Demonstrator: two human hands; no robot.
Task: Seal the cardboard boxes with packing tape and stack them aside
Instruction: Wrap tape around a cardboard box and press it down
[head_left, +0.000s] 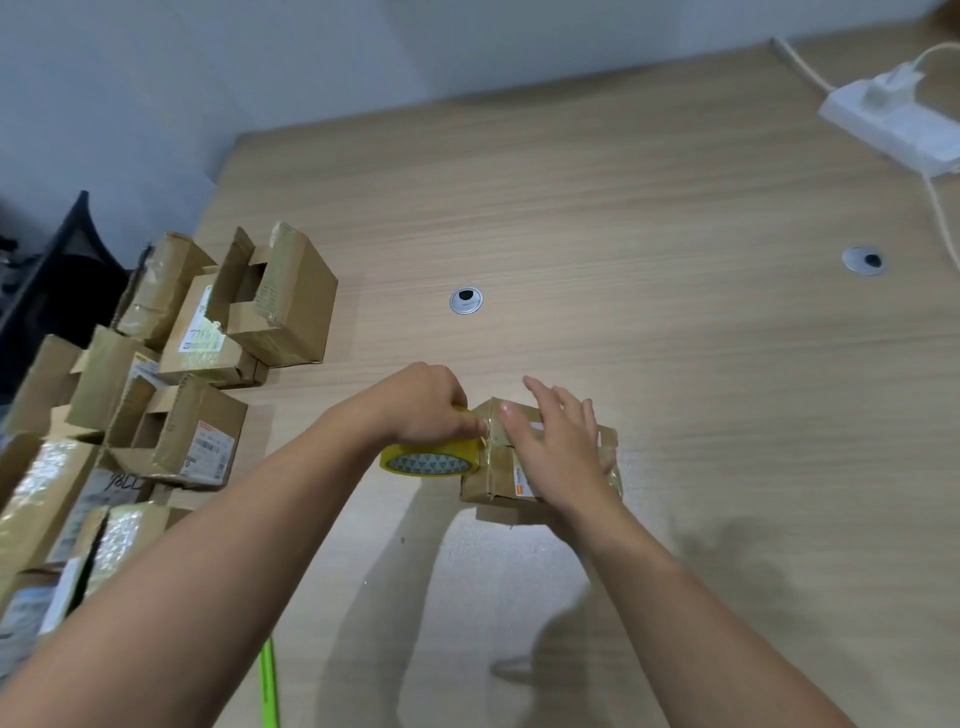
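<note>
Left grip (426, 402): closed round the yellow tape roll (431, 461). Your fingers curl over its top edge, and the roll's open core faces you. The roll sits hard against the left end of the small cardboard box (491, 480), touching it near the upper corner. Glossy clear tape lies over the box top where roll and box meet.

Right grip (556, 452): flat on top of the box, fingers straight and spread, pointing away from you, thumb toward the roll. It holds nothing and only presses down. Your thumb tip is just beside the left knuckles.

Box position: on the table (649, 218), centre-front of the view, directly under your right grip and just right of your left grip. A label with an orange edge shows on its near face. Shiny tape wraps its right end. A shadow lies below its near edge, and you cannot tell whether the base sits flat.

Left edge of the table: a pile of boxes (208, 338), some with flaps open, some taped and labelled, well apart from the box under your grip.

Far side: a round cable grommet (465, 301) beyond the hands, and a second grommet (865, 260) farther right. A white power strip (893, 122) with a plug in it lies at the far right corner.
</note>
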